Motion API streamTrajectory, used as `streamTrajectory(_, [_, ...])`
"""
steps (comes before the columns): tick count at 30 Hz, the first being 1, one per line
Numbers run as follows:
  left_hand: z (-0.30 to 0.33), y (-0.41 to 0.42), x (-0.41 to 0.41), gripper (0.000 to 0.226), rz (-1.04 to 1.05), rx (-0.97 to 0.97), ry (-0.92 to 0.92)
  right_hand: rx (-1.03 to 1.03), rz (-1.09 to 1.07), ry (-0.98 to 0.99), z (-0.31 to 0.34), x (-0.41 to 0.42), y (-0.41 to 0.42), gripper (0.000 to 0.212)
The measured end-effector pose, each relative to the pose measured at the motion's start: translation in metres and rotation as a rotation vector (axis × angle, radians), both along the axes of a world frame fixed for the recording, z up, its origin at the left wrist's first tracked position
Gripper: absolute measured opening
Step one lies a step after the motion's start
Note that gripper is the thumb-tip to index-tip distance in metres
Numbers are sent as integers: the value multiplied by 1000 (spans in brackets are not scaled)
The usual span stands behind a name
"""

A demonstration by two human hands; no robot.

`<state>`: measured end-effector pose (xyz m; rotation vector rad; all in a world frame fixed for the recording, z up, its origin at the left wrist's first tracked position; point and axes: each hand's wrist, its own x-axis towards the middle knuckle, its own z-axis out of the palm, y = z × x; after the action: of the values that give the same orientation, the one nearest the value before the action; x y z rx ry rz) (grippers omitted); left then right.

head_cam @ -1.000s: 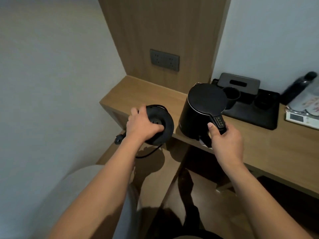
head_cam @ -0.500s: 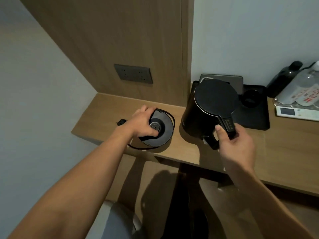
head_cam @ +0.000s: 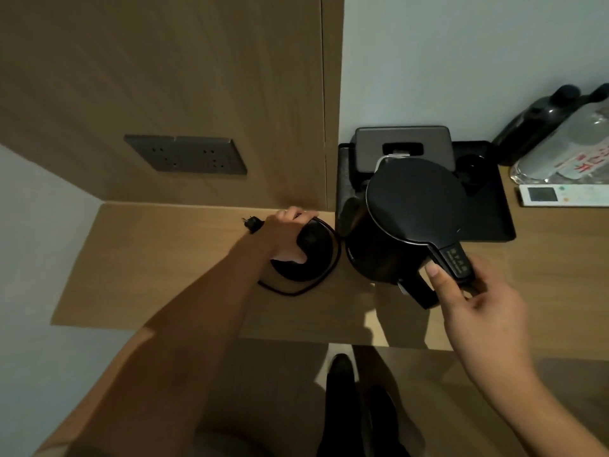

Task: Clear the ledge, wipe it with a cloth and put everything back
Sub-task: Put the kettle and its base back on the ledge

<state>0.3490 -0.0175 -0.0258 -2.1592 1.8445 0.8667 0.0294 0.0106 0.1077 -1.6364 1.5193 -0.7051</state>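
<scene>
A black electric kettle [head_cam: 402,219] stands on the wooden ledge [head_cam: 158,275], close to the left edge of a black tray [head_cam: 487,222]. My right hand [head_cam: 474,311] grips the kettle's handle from the front. To the kettle's left lies its round black base [head_cam: 313,258], with my left hand [head_cam: 286,235] holding it from above, fingers curled over its rim. The base's cord loops around it on the ledge, and the plug [head_cam: 252,223] lies just behind my left wrist.
The tray carries a grey tissue box [head_cam: 402,146] and a dark cup [head_cam: 471,166]. Bottles [head_cam: 540,123] and a white remote [head_cam: 566,194] sit at the far right. A socket plate [head_cam: 186,155] is on the wooden back panel. Floor and dark shoes lie below the ledge.
My left hand has carried the base further back and right on the ledge, closer to the kettle. The kettle moved back toward the tray. The camera tipped down and closer.
</scene>
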Motion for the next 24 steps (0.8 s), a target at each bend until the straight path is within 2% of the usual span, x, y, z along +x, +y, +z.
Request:
streamTrajectory(3, [-11, -3, 1, 94, -86, -76, -69, 14, -13, 20, -1, 3, -1, 12])
streamTrajectory(9, [-28, 24, -9, 85, 75, -175, -104, 45, 2, 34, -2, 6, -3, 13])
streamTrajectory(12, [-23, 36, -7, 88, 250, -234, -118, 78, 54, 62, -2, 9, -3, 20])
streamTrajectory(15, [-10, 54, 5, 73, 458, -252, -33, 96, 164, 47, 0, 14, -5, 32])
streamTrajectory(18, [9, 73, 12, 73, 379, -233, 61, 151, 212, 57, -3, 28, -5, 20])
streamTrajectory(21, [8, 82, 22, 46, 253, -120, -30, 102, 263, 56, -7, 47, -3, 19])
streamTrajectory(24, [5, 84, 42, 49, 328, -105, -40, 67, 304, 76, -10, 66, -4, 24])
